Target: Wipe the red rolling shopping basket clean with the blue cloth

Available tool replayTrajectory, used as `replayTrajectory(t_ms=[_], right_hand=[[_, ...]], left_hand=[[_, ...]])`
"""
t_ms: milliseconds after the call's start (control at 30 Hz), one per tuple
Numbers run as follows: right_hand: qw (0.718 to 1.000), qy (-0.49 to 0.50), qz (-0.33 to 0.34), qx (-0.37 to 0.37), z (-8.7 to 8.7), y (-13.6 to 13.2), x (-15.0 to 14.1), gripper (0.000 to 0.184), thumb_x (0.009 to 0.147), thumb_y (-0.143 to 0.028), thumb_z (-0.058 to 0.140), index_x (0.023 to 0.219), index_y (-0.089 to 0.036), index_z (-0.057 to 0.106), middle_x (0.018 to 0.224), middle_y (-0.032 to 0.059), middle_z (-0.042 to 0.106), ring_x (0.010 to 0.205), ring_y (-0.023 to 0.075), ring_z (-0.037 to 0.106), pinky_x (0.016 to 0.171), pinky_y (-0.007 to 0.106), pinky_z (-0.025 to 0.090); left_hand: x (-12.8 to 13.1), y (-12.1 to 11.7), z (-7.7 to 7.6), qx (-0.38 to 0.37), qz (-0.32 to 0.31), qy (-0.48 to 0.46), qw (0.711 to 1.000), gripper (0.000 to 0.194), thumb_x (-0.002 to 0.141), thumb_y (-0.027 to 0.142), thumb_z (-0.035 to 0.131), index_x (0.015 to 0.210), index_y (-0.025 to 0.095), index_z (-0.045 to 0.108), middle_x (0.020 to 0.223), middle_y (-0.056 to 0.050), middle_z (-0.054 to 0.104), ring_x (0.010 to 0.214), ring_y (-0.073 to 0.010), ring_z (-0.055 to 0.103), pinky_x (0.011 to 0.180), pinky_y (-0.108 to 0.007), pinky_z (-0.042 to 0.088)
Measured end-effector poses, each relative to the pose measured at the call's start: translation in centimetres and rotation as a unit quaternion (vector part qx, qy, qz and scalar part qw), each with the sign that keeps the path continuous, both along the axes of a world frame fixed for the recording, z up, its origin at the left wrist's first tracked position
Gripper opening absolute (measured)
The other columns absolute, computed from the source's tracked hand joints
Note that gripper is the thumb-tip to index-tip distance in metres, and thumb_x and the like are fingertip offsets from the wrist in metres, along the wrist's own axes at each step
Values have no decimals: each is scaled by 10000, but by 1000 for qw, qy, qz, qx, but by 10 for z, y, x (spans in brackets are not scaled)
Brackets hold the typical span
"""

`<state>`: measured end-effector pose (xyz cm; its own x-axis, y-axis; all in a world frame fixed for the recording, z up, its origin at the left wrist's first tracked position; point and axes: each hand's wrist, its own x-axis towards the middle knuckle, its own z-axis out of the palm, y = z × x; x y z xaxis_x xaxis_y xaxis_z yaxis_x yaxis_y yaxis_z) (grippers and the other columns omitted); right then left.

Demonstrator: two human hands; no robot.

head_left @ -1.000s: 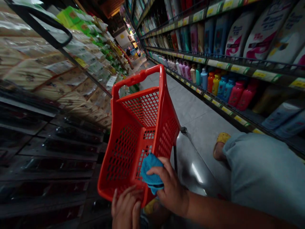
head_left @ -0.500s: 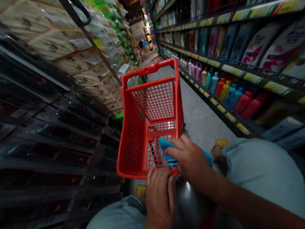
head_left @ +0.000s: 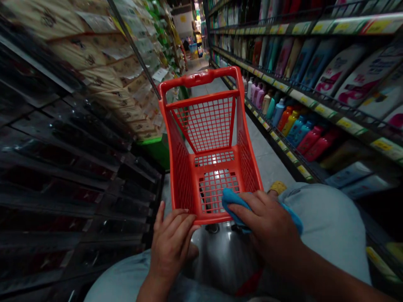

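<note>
A red plastic rolling shopping basket [head_left: 217, 218] stands upright in front of me, with grid panels in its walls and floor. My left hand [head_left: 173, 239] holds its near left corner, fingers over the rim and the thumb close to the edge. My right hand [head_left: 267, 218] is closed around a bunched blue cloth [head_left: 231, 201] at the near right corner of the rim. Part of the cloth sticks out behind the right wrist. A dark pull rod [head_left: 134, 46] leans away from the basket's far left side, its upper end out of view.
Shelves of bottles [head_left: 296, 121] line the right side. Stacked packages [head_left: 103, 71] and dark boxed goods [head_left: 63, 167] fill the left, near a green bin [head_left: 155, 153]. My knees [head_left: 321, 226] flank the near end; a grey tiled floor [head_left: 255, 138] runs down the aisle.
The basket has turned slightly and shows its right inner wall more. My left hand has moved left to the corner; my right hand with the cloth has shifted right.
</note>
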<state>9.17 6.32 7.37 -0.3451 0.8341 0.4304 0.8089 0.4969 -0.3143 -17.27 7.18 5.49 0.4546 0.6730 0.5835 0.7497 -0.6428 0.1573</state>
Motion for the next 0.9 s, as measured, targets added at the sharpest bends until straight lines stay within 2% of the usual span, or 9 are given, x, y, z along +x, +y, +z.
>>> replayTrajectory(t_ms=[133, 300, 400, 467, 500, 600, 700, 800, 900], right_hand=[[997, -13, -70, -42, 0, 2, 14, 487, 750, -1, 524, 1130, -241, 713, 1115, 84, 720, 948, 259, 598, 773, 371, 470], [995, 1, 39, -94, -5, -8, 6, 526, 696, -6, 505, 1088, -287, 713, 1080, 40, 731, 915, 233, 636, 751, 345, 484], [979, -12, 27, -200, -1, -3, 16, 551, 672, -28, 504, 1112, -284, 714, 1126, 49, 725, 984, 233, 657, 801, 342, 494], [952, -54, 24, -299, 12, 9, 26, 500, 675, -44, 509, 1063, -270, 728, 1112, 54, 730, 963, 225, 679, 790, 328, 489], [933, -85, 30, -347, 20, 17, 30, 449, 687, -54, 518, 1019, -263, 736, 1085, 53, 736, 933, 221, 691, 766, 317, 482], [883, -175, 74, -430, 42, 51, 30, 328, 738, -105, 574, 964, -261, 754, 997, 52, 760, 886, 231, 721, 715, 298, 464], [880, -234, 104, -400, 47, 104, 11, 314, 802, -155, 605, 1054, -263, 758, 1036, 71, 775, 993, 275, 730, 773, 320, 495], [884, -295, 49, -359, 27, 173, -14, 321, 859, -200, 625, 1162, -205, 734, 1150, 132, 756, 1100, 322, 706, 857, 372, 533], [873, -296, -71, -381, -11, 237, -27, 376, 831, -192, 711, 1205, -153, 711, 1247, 171, 710, 1161, 331, 681, 930, 379, 540]], left_hand=[[24, -11, 8, -11, -32, -15, 999, 99, 963, 189, 609, 995, 152, 694, 817, -3, 726, 825, -130, 637, 1257, -424, 297], [52, -23, 5, -14, -57, -3, 998, 135, 993, 224, 552, 975, 175, 677, 705, 37, 678, 665, -119, 585, 1065, -377, 502], [59, -23, 1, -6, -91, 11, 996, 177, 1014, 299, 538, 979, 186, 670, 686, 56, 688, 627, -114, 592, 961, -356, 548], [56, -14, 5, -2, -135, 13, 991, 242, 1019, 382, 532, 975, 189, 671, 694, 61, 698, 669, -114, 627, 1087, -390, 499], [52, -6, 9, 1, -157, 16, 988, 300, 1021, 439, 511, 986, 189, 674, 746, 51, 725, 743, -123, 664, 1184, -423, 425], [34, 28, 23, 28, -204, 49, 977, 500, 988, 615, 444, 1086, 185, 677, 1010, -1, 783, 1049, -182, 699, 1325, -503, 141], [18, 64, 28, 52, -220, 73, 971, 610, 932, 702, 449, 1153, 174, 658, 1097, -39, 773, 1135, -213, 678, 1320, -520, 131], [15, 88, 16, 38, -221, 52, 973, 626, 916, 734, 419, 1067, 175, 658, 963, -36, 757, 1007, -193, 690, 1268, -479, 290], [22, 95, -3, 37, -216, -16, 976, 620, 952, 720, 326, 943, 187, 641, 807, -13, 701, 854, -166, 658, 1182, -427, 398]])
